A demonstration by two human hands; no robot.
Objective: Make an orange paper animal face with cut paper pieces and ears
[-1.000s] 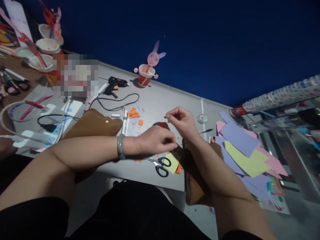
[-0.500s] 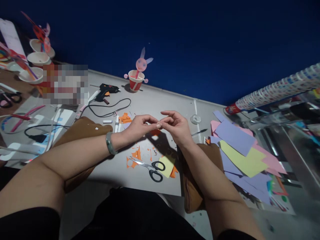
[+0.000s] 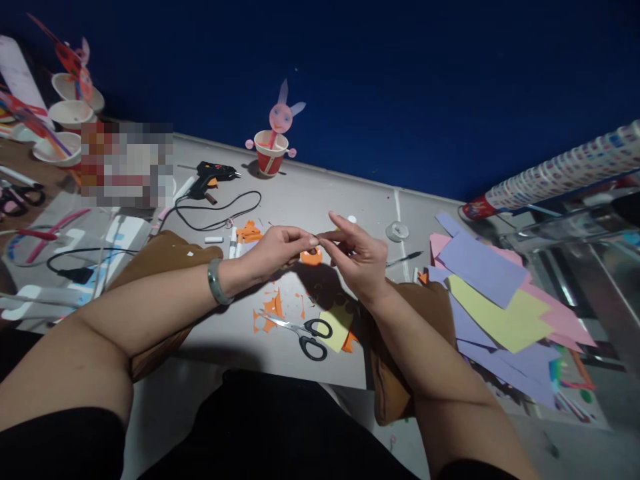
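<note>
Pinched narrow, thumb to index, tips meeting: left hand [image 3: 274, 253] and right hand [image 3: 364, 259]; contents too small to tell. Toward six o'clock, just below: orange piece [image 3: 311, 258]; farther out, scissors [image 3: 303, 331].

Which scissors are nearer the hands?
The scissors partly over the yellow paper, near the left hand and right hand. The other pair lies at the far left, on a brown surface.

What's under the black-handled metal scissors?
Under the scissors' blades: orange paper scraps on the grey tabletop. Under part of the upper handle loop: a yellow paper piece. Anything directly beneath the metal and handles is covered.
</note>
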